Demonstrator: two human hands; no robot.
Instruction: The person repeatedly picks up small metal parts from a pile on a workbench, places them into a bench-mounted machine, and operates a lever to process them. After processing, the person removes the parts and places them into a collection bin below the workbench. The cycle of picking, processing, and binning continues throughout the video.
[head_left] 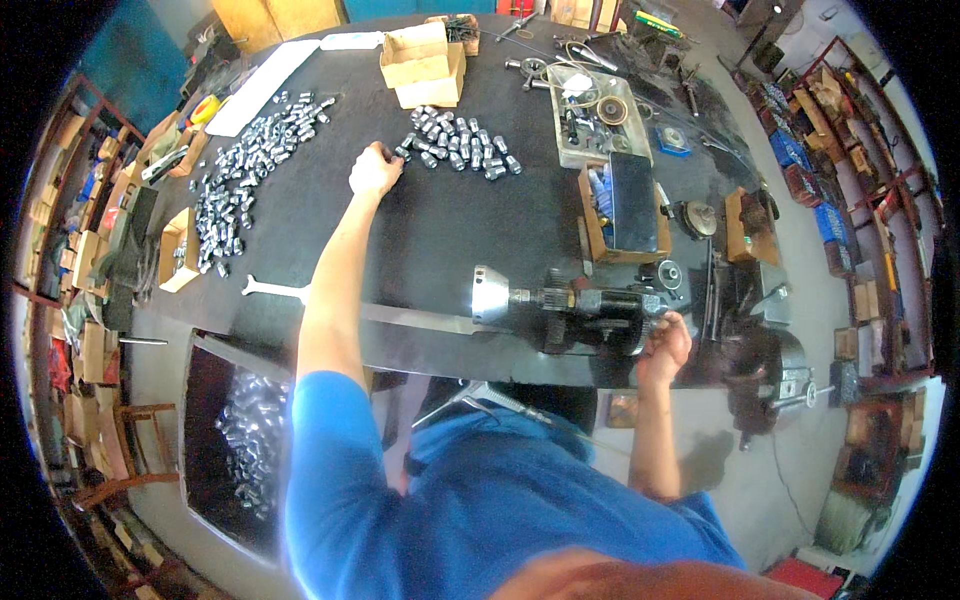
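Crates of small metal cylinders (245, 440) sat below the black workbench (440, 230) at the far left, and a long scatter of the same parts (240, 170) ran beside a flat wrench (272, 290). Further right the left hand (374, 170) reached far across, fingers curled narrow over the near edge of a smaller cluster of cylinders (458, 142); whether it already pinched one could not be told. Taking only the nearest piece would have kept the heap from rolling. Right of that lay the bench-mounted machine (575, 305) with its bright chuck (490, 295), and the right hand (665, 345) was closed around its dark end, probably a handle. Holding that steady while the part came over looked wise
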